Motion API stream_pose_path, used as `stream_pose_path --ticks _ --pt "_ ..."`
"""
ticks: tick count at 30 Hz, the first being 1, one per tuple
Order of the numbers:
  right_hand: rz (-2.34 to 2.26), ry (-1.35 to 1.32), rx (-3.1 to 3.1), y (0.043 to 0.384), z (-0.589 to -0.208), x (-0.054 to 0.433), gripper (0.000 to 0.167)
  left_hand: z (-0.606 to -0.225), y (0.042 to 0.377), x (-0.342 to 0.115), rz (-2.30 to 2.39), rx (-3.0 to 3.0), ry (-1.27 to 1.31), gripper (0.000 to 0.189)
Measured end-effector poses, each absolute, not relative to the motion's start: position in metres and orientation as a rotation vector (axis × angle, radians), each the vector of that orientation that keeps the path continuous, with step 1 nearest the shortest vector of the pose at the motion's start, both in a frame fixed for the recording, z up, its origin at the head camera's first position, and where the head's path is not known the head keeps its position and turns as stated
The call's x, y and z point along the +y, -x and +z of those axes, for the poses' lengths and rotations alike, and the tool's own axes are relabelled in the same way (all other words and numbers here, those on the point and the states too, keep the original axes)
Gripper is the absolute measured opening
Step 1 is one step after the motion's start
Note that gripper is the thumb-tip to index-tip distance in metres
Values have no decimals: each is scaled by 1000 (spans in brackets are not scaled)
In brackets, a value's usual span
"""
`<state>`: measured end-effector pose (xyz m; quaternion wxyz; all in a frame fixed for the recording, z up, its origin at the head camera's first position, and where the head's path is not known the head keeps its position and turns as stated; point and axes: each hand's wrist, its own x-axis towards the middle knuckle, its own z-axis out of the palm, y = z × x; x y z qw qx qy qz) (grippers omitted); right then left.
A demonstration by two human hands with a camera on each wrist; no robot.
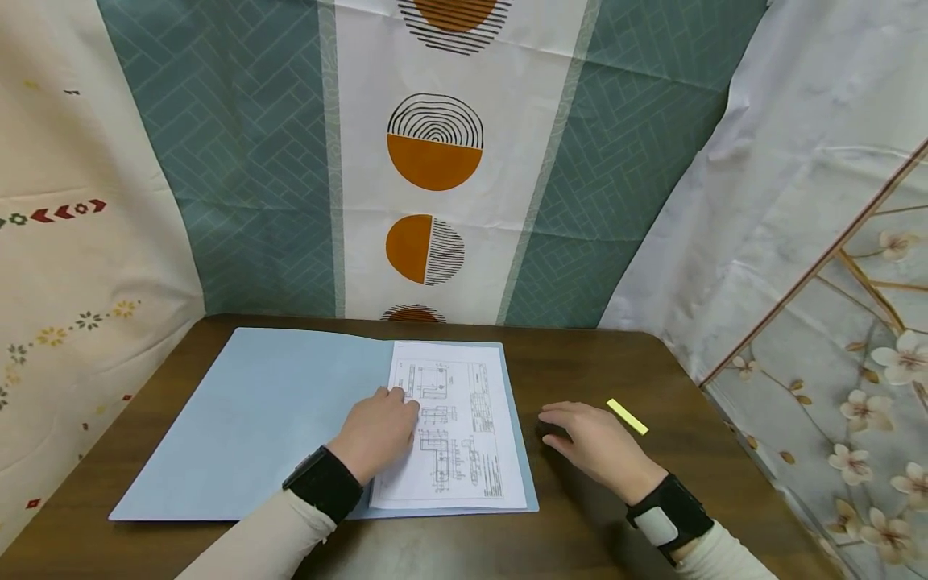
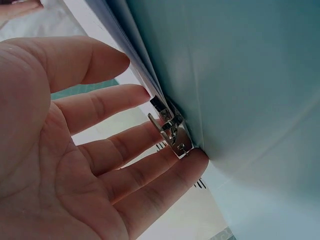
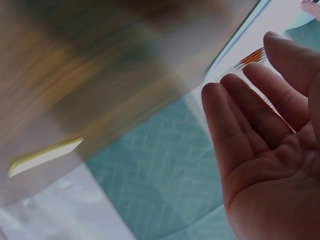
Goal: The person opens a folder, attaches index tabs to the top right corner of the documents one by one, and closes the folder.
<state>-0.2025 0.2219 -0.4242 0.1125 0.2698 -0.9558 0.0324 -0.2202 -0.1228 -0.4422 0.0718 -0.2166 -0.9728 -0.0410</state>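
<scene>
A light blue folder (image 1: 268, 427) lies spread open on the table, its bare cover to the left. On its right side rests a stack of white sheets (image 1: 471, 411), the top one printed with technical drawings. My left hand (image 1: 382, 431) is at the sheets' left edge by the fold. In the left wrist view its fingers are extended, with fingertips at a metal clip (image 2: 172, 131) at the fold. My right hand (image 1: 600, 447) is over the wood right of the folder, fingers relaxed, holding nothing. Just beyond it lies a small yellow strip (image 1: 627, 416), its kind unclear.
The dark brown wooden table (image 1: 580, 362) has a rounded far right corner. Patterned cloth (image 1: 254, 161) hangs behind it, and more cloth hangs along the left and right sides.
</scene>
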Motion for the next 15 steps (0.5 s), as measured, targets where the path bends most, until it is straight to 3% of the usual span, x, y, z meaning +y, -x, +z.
stream_pose_path --ticks 10,15 --pt "100 -706 -2763 196 -424 273 47 -440 220 -122 -116 -2929 647 29" --pt "54 -627 -2809 196 -426 289 60 -441 219 -122 -113 -2920 642 27"
